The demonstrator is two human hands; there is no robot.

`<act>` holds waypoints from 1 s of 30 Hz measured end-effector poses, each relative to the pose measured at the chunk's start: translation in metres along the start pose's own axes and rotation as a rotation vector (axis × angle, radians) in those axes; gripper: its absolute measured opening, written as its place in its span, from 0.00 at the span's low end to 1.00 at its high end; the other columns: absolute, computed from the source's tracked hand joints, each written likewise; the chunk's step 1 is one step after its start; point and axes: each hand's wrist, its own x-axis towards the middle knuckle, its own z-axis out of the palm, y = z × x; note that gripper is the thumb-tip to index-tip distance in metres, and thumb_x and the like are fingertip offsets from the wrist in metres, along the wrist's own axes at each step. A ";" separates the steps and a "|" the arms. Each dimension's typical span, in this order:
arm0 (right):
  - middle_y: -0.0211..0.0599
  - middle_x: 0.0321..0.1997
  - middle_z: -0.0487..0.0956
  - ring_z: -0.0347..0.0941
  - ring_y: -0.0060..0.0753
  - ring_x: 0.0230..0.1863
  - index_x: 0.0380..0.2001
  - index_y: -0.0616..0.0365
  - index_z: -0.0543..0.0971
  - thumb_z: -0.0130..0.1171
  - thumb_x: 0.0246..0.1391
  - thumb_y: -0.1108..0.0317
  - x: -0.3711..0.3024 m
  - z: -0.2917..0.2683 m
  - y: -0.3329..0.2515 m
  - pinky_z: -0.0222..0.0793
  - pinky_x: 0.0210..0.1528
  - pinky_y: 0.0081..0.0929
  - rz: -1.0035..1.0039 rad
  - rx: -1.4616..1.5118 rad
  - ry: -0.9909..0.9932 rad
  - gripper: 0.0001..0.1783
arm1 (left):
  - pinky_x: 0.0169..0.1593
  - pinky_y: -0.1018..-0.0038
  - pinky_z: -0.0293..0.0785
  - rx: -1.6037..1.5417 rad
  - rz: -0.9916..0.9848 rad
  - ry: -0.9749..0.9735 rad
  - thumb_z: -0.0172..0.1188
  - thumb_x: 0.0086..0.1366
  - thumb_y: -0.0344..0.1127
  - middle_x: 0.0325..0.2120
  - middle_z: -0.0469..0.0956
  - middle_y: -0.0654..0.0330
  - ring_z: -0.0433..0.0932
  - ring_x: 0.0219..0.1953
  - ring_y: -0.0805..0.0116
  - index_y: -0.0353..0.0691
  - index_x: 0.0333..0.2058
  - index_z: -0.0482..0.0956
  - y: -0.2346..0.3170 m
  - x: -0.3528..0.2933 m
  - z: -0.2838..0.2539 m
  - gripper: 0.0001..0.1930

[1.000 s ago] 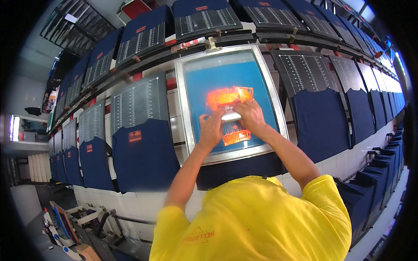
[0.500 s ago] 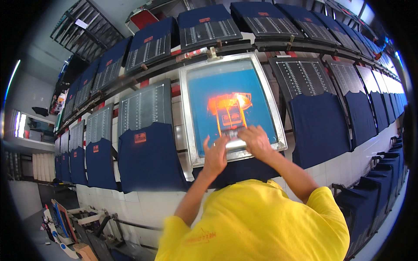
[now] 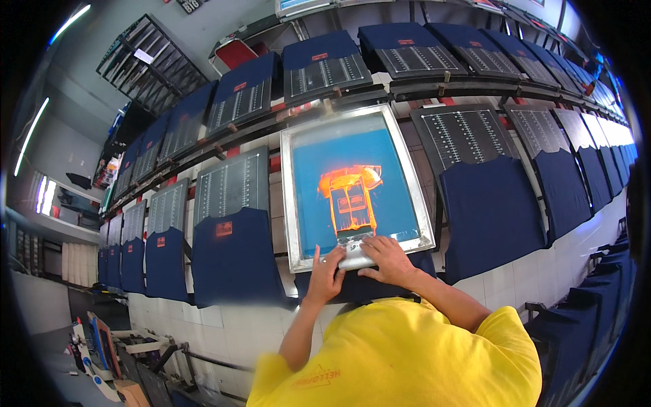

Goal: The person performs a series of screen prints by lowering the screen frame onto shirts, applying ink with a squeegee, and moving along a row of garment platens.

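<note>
A screen-printing frame with a silver metal rim and blue mesh lies over a navy shirt, whose near part shows below the rim. Bright orange ink is spread on the mesh in a thick patch, with two streaks running toward me around a printed design. Close to the near rim, a squeegee with a pale grip rests on the mesh. My left hand holds its left end, thumb side inward. On its right end lies my right hand, fingers curled over the grip. The squeegee's blade edge is hard to see.
Rows of boards with navy shirts stand on both sides, such as a left shirt with a small orange print and a plain right shirt. Behind the frame runs a dark metal rail. A black rack stands at the far left.
Both hands have drawn the squeegee toward me, from the lower part of the mesh to near the frame's near rim. The view has shifted, so the scene sits lower.
</note>
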 end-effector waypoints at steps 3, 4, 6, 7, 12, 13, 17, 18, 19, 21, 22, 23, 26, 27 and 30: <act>0.47 0.57 0.77 0.72 0.53 0.57 0.53 0.62 0.76 0.72 0.48 0.60 -0.005 -0.012 0.026 0.67 0.59 0.45 0.102 0.001 0.218 0.30 | 0.74 0.49 0.47 0.024 -0.154 0.151 0.58 0.67 0.34 0.59 0.73 0.47 0.66 0.67 0.48 0.34 0.59 0.69 -0.015 0.006 -0.010 0.23; 0.48 0.53 0.79 0.73 0.54 0.54 0.51 0.62 0.77 0.71 0.48 0.66 -0.009 -0.015 0.041 0.68 0.57 0.45 0.153 -0.063 0.316 0.26 | 0.74 0.51 0.49 0.038 -0.243 0.237 0.58 0.67 0.34 0.60 0.72 0.45 0.64 0.68 0.46 0.33 0.60 0.68 -0.026 0.009 -0.010 0.25; 0.49 0.56 0.75 0.69 0.54 0.57 0.52 0.61 0.76 0.69 0.50 0.64 -0.013 -0.033 0.063 0.64 0.58 0.49 0.348 -0.161 0.354 0.26 | 0.74 0.55 0.51 0.120 -0.430 0.342 0.58 0.68 0.36 0.62 0.68 0.40 0.61 0.69 0.41 0.30 0.63 0.65 -0.047 0.013 -0.010 0.28; 0.50 0.57 0.74 0.68 0.54 0.58 0.55 0.62 0.74 0.67 0.52 0.63 -0.016 -0.037 0.073 0.64 0.58 0.49 0.392 -0.194 0.428 0.28 | 0.74 0.56 0.51 0.189 -0.522 0.358 0.58 0.68 0.37 0.63 0.66 0.38 0.59 0.70 0.40 0.28 0.64 0.62 -0.055 0.015 -0.013 0.30; 0.53 0.58 0.72 0.68 0.57 0.59 0.60 0.66 0.69 0.66 0.54 0.57 -0.021 -0.024 0.113 0.65 0.58 0.51 0.803 -0.142 0.276 0.35 | 0.74 0.57 0.52 0.135 -0.799 0.199 0.60 0.68 0.43 0.68 0.59 0.35 0.53 0.73 0.40 0.23 0.67 0.56 -0.091 0.023 -0.025 0.39; 0.54 0.58 0.72 0.68 0.57 0.59 0.60 0.66 0.69 0.66 0.54 0.57 -0.018 -0.019 0.118 0.65 0.58 0.51 0.823 -0.125 0.274 0.35 | 0.74 0.58 0.52 0.137 -0.786 0.192 0.61 0.68 0.44 0.68 0.59 0.35 0.53 0.73 0.41 0.23 0.67 0.57 -0.096 0.025 -0.025 0.38; 0.54 0.54 0.72 0.68 0.57 0.58 0.59 0.67 0.69 0.66 0.54 0.58 -0.006 -0.003 0.121 0.66 0.58 0.50 0.871 -0.086 0.320 0.34 | 0.72 0.60 0.56 0.176 -0.724 0.233 0.65 0.64 0.45 0.65 0.64 0.35 0.59 0.70 0.42 0.23 0.63 0.65 -0.118 0.025 -0.025 0.37; 0.53 0.54 0.72 0.67 0.57 0.58 0.58 0.67 0.69 0.66 0.54 0.58 -0.006 -0.002 0.122 0.66 0.58 0.50 0.870 -0.078 0.341 0.34 | 0.71 0.60 0.58 0.183 -0.706 0.260 0.67 0.63 0.45 0.64 0.66 0.34 0.63 0.69 0.41 0.23 0.62 0.67 -0.119 0.027 -0.023 0.37; 0.53 0.53 0.72 0.67 0.56 0.58 0.58 0.67 0.69 0.66 0.54 0.59 -0.005 -0.002 0.122 0.66 0.58 0.50 0.868 -0.069 0.361 0.34 | 0.70 0.60 0.60 0.152 -0.708 0.260 0.68 0.62 0.44 0.62 0.68 0.34 0.64 0.68 0.41 0.23 0.61 0.69 -0.122 0.030 -0.023 0.36; 0.53 0.53 0.71 0.66 0.57 0.59 0.58 0.68 0.69 0.66 0.54 0.59 -0.005 0.000 0.122 0.65 0.59 0.50 0.876 -0.085 0.373 0.33 | 0.69 0.61 0.62 0.090 -0.717 0.257 0.70 0.59 0.41 0.60 0.71 0.34 0.67 0.66 0.41 0.25 0.59 0.72 -0.127 0.032 -0.025 0.34; 0.53 0.53 0.71 0.66 0.57 0.59 0.57 0.68 0.69 0.66 0.54 0.60 -0.006 0.001 0.121 0.65 0.59 0.50 0.882 -0.092 0.378 0.33 | 0.69 0.61 0.63 0.067 -0.689 0.267 0.70 0.58 0.40 0.60 0.71 0.35 0.67 0.66 0.41 0.24 0.57 0.73 -0.129 0.032 -0.026 0.33; 0.53 0.54 0.71 0.66 0.57 0.59 0.58 0.68 0.68 0.65 0.54 0.60 -0.006 0.001 0.121 0.65 0.59 0.49 0.893 -0.081 0.359 0.33 | 0.69 0.61 0.63 0.044 -0.662 0.278 0.70 0.57 0.38 0.60 0.71 0.36 0.67 0.66 0.41 0.23 0.55 0.74 -0.131 0.032 -0.027 0.32; 0.53 0.54 0.70 0.65 0.57 0.59 0.58 0.67 0.68 0.65 0.54 0.62 -0.002 -0.003 0.119 0.64 0.60 0.49 0.905 -0.061 0.331 0.33 | 0.68 0.61 0.64 -0.012 -0.610 0.345 0.70 0.53 0.35 0.59 0.73 0.37 0.69 0.65 0.41 0.22 0.51 0.78 -0.134 0.030 -0.029 0.29; 0.54 0.53 0.70 0.65 0.57 0.59 0.58 0.67 0.68 0.65 0.54 0.62 -0.002 -0.001 0.120 0.64 0.60 0.48 0.891 -0.063 0.341 0.32 | 0.67 0.61 0.65 -0.028 -0.597 0.376 0.70 0.52 0.35 0.58 0.74 0.37 0.70 0.65 0.41 0.22 0.50 0.79 -0.135 0.030 -0.029 0.28; 0.55 0.53 0.71 0.66 0.58 0.58 0.57 0.67 0.68 0.64 0.54 0.64 -0.006 0.000 0.124 0.64 0.61 0.49 0.885 -0.066 0.346 0.31 | 0.65 0.64 0.67 -0.033 -0.625 0.413 0.70 0.51 0.33 0.60 0.73 0.39 0.73 0.63 0.46 0.23 0.51 0.79 -0.126 0.031 -0.034 0.28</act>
